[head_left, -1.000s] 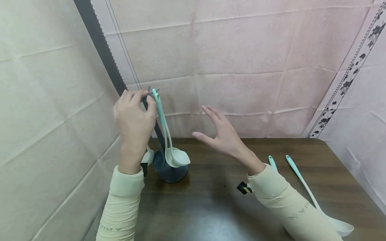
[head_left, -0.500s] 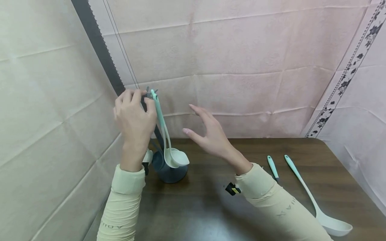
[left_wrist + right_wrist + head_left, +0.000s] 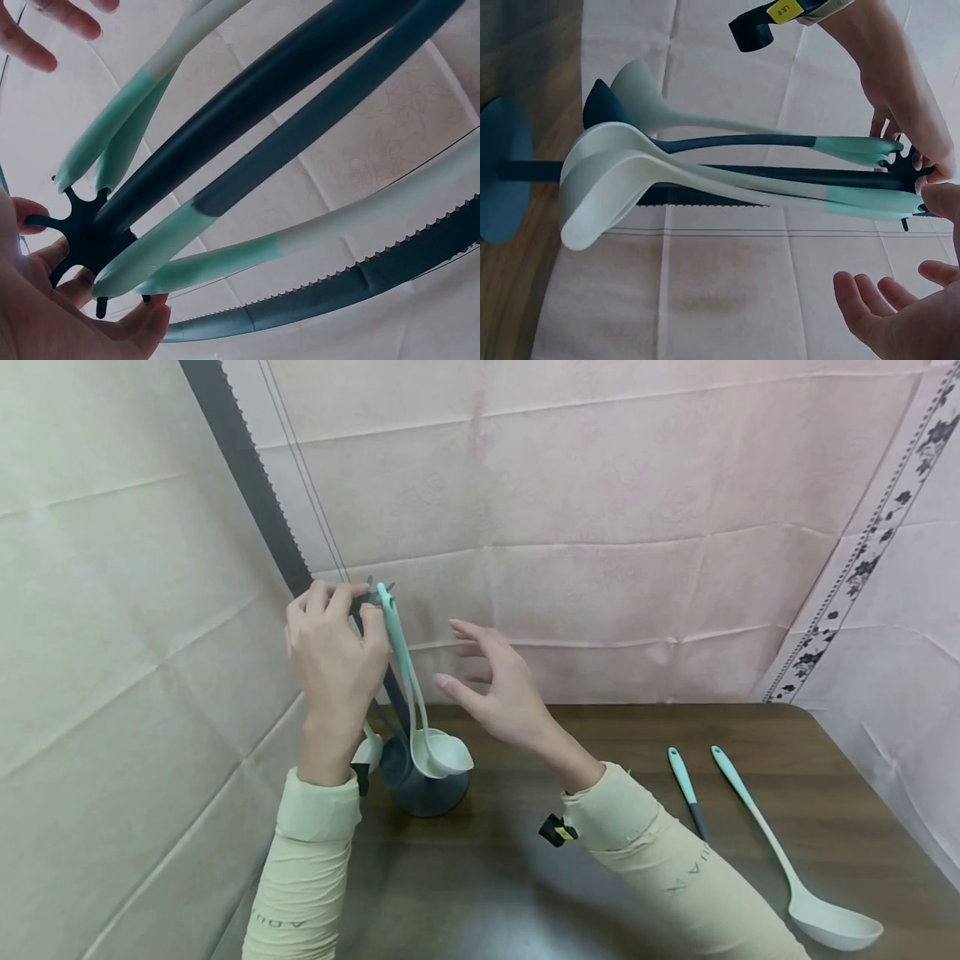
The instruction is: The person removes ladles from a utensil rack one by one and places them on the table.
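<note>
A dark blue utensil stand [image 3: 429, 797] rises at the left of the table, with utensils hanging from its hooked top [image 3: 90, 234]. My left hand [image 3: 335, 647] grips that top, thumb and fingers around the hooks. Two pale ladles [image 3: 450, 753] with mint handles hang on the side facing my right hand. Beyond them hang a dark blue ladle [image 3: 604, 109] and another pale utensil [image 3: 639, 90], both mint-handled. My right hand [image 3: 498, 689] is in the air right of the hanging ladles, fingers loosely bent, thumb apart, holding nothing.
On the right of the brown table [image 3: 600, 743] lies a large pale ladle [image 3: 832, 922] with a mint handle. Beside it is a mint-handled dark utensil [image 3: 684, 781], its far part hidden under my right sleeve. Pale cloth [image 3: 600, 527] hangs behind and at both sides.
My right hand has moved left toward the stand, its fingers bending a little more, uncovering more of the utensils on the table. My left hand stays at the stand's top.
</note>
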Action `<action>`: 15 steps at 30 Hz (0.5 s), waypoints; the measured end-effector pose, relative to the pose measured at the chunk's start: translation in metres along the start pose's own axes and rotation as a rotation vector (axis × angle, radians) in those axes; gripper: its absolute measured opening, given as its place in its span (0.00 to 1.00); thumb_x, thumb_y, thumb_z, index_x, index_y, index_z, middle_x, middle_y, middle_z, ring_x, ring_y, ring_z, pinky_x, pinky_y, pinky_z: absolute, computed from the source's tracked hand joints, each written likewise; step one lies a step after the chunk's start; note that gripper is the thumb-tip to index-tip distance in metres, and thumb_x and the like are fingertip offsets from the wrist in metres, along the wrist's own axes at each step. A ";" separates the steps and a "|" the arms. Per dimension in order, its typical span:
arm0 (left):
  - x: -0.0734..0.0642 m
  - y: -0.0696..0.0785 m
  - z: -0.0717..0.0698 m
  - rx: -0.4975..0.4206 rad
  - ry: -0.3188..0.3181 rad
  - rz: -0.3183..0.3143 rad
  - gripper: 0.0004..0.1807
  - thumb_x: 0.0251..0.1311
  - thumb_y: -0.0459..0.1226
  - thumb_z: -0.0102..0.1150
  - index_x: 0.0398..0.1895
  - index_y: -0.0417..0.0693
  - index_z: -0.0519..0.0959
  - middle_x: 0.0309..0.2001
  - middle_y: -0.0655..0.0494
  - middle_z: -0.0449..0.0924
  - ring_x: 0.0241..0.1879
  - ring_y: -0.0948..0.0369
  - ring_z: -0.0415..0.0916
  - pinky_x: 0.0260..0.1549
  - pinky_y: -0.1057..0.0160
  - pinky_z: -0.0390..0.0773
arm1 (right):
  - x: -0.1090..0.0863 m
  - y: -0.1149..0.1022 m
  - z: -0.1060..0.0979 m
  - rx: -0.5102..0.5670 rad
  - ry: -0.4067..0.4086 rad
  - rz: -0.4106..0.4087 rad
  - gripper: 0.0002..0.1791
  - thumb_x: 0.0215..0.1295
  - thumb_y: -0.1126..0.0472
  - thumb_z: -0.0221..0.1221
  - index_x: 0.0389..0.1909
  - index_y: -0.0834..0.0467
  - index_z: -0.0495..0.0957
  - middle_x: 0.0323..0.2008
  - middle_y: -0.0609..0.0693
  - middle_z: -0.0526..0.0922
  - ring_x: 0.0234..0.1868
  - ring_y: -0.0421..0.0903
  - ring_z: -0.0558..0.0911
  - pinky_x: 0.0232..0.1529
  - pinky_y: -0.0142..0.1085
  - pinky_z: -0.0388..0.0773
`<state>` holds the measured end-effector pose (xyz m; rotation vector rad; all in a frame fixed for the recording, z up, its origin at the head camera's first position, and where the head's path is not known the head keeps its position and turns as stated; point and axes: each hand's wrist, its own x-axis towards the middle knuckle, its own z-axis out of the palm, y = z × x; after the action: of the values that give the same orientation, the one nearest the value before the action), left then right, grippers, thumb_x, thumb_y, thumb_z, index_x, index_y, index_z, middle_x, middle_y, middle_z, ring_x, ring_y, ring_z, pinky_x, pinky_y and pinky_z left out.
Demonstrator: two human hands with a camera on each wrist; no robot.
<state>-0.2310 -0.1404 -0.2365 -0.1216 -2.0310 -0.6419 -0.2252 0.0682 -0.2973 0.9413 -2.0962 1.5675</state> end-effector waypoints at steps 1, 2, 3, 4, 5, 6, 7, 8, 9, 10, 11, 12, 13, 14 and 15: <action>0.000 -0.001 0.000 -0.012 -0.005 0.000 0.22 0.68 0.42 0.47 0.52 0.44 0.89 0.48 0.46 0.82 0.62 0.42 0.71 0.61 0.40 0.71 | 0.001 0.000 0.002 0.013 0.001 -0.001 0.37 0.70 0.54 0.68 0.78 0.51 0.68 0.70 0.47 0.74 0.66 0.43 0.78 0.56 0.43 0.84; 0.001 -0.002 0.000 -0.024 -0.009 -0.002 0.22 0.68 0.41 0.47 0.52 0.44 0.89 0.49 0.46 0.82 0.62 0.43 0.71 0.61 0.40 0.70 | 0.002 0.000 0.004 0.028 0.003 -0.003 0.37 0.70 0.54 0.69 0.78 0.51 0.68 0.70 0.47 0.74 0.66 0.43 0.78 0.56 0.44 0.85; 0.001 -0.002 -0.001 -0.034 -0.014 -0.004 0.22 0.68 0.41 0.47 0.52 0.44 0.89 0.49 0.46 0.82 0.63 0.43 0.71 0.62 0.40 0.70 | 0.003 0.000 0.006 0.043 0.003 -0.006 0.37 0.70 0.55 0.69 0.78 0.51 0.69 0.70 0.47 0.74 0.66 0.44 0.78 0.56 0.45 0.85; 0.001 -0.003 -0.001 -0.043 -0.018 -0.006 0.22 0.68 0.41 0.47 0.52 0.44 0.89 0.50 0.46 0.82 0.64 0.43 0.71 0.64 0.40 0.69 | 0.004 0.000 0.009 0.059 0.003 -0.010 0.37 0.70 0.55 0.69 0.77 0.51 0.69 0.69 0.47 0.74 0.66 0.45 0.79 0.56 0.47 0.85; 0.001 -0.005 -0.001 -0.049 -0.023 -0.007 0.22 0.68 0.41 0.47 0.52 0.44 0.89 0.51 0.46 0.82 0.65 0.43 0.71 0.65 0.40 0.68 | 0.005 -0.001 0.011 0.076 0.004 -0.015 0.36 0.70 0.56 0.69 0.77 0.51 0.69 0.69 0.48 0.75 0.66 0.47 0.79 0.56 0.48 0.85; 0.001 -0.006 -0.001 -0.056 -0.027 -0.006 0.22 0.68 0.41 0.47 0.52 0.44 0.89 0.51 0.46 0.82 0.65 0.43 0.71 0.66 0.40 0.67 | 0.006 -0.001 0.013 0.082 0.005 -0.015 0.36 0.70 0.56 0.69 0.77 0.51 0.69 0.68 0.48 0.75 0.65 0.47 0.80 0.56 0.47 0.85; 0.002 -0.007 -0.001 -0.063 -0.032 -0.005 0.22 0.68 0.41 0.47 0.52 0.44 0.89 0.51 0.47 0.82 0.66 0.44 0.70 0.67 0.39 0.66 | 0.008 -0.001 0.015 0.093 0.006 -0.016 0.36 0.70 0.57 0.69 0.77 0.51 0.70 0.68 0.49 0.76 0.64 0.48 0.80 0.55 0.48 0.85; 0.002 -0.008 -0.001 -0.070 -0.036 -0.002 0.22 0.67 0.40 0.46 0.52 0.44 0.88 0.51 0.47 0.82 0.66 0.44 0.70 0.67 0.39 0.66 | 0.009 -0.002 0.017 0.103 0.007 -0.016 0.36 0.69 0.58 0.69 0.77 0.52 0.70 0.67 0.49 0.76 0.63 0.48 0.81 0.55 0.49 0.85; 0.003 -0.010 -0.001 -0.080 -0.041 0.002 0.22 0.67 0.40 0.46 0.52 0.44 0.88 0.51 0.47 0.81 0.66 0.44 0.70 0.67 0.39 0.66 | 0.009 -0.002 0.019 0.110 0.007 -0.015 0.36 0.69 0.58 0.69 0.76 0.52 0.70 0.66 0.50 0.77 0.62 0.48 0.82 0.55 0.48 0.85; 0.003 -0.011 -0.001 -0.091 -0.046 0.004 0.22 0.67 0.40 0.46 0.52 0.45 0.88 0.50 0.47 0.81 0.66 0.44 0.71 0.67 0.39 0.66 | 0.010 -0.002 0.020 0.114 0.007 -0.012 0.36 0.69 0.58 0.69 0.76 0.51 0.70 0.66 0.50 0.77 0.62 0.49 0.82 0.55 0.48 0.85; 0.004 -0.012 -0.002 -0.107 -0.052 0.007 0.23 0.66 0.40 0.46 0.52 0.45 0.88 0.50 0.47 0.81 0.65 0.45 0.71 0.65 0.39 0.67 | 0.011 -0.002 0.021 0.121 0.004 -0.009 0.36 0.69 0.58 0.69 0.76 0.51 0.70 0.66 0.50 0.77 0.61 0.49 0.83 0.55 0.48 0.85; 0.005 -0.014 -0.002 -0.121 -0.060 0.009 0.23 0.65 0.40 0.46 0.52 0.45 0.88 0.50 0.47 0.81 0.65 0.45 0.71 0.63 0.40 0.68 | 0.012 -0.002 0.022 0.127 -0.002 -0.008 0.36 0.69 0.58 0.69 0.77 0.50 0.70 0.66 0.50 0.77 0.60 0.49 0.83 0.56 0.49 0.85; 0.006 -0.015 -0.002 -0.138 -0.070 0.008 0.23 0.65 0.40 0.46 0.52 0.45 0.88 0.49 0.47 0.81 0.63 0.46 0.72 0.60 0.40 0.69 | 0.012 -0.002 0.022 0.138 -0.010 -0.008 0.36 0.69 0.58 0.69 0.77 0.50 0.70 0.66 0.50 0.78 0.60 0.49 0.83 0.56 0.50 0.85; 0.007 -0.017 -0.003 -0.159 -0.084 0.006 0.23 0.64 0.39 0.46 0.52 0.46 0.89 0.49 0.48 0.81 0.62 0.47 0.72 0.58 0.41 0.70 | 0.013 -0.002 0.023 0.145 -0.017 -0.010 0.37 0.69 0.58 0.70 0.77 0.50 0.70 0.66 0.50 0.77 0.60 0.49 0.83 0.57 0.50 0.84; 0.008 -0.018 -0.004 -0.181 -0.101 0.004 0.23 0.65 0.39 0.46 0.52 0.47 0.89 0.49 0.49 0.81 0.62 0.48 0.73 0.57 0.42 0.70 | 0.013 -0.002 0.023 0.149 -0.025 -0.012 0.37 0.68 0.58 0.70 0.77 0.50 0.69 0.66 0.50 0.77 0.60 0.49 0.83 0.57 0.50 0.84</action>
<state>-0.2382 -0.1592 -0.2352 -0.2692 -2.0653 -0.8321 -0.2304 0.0419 -0.2953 1.0262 -2.0085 1.7338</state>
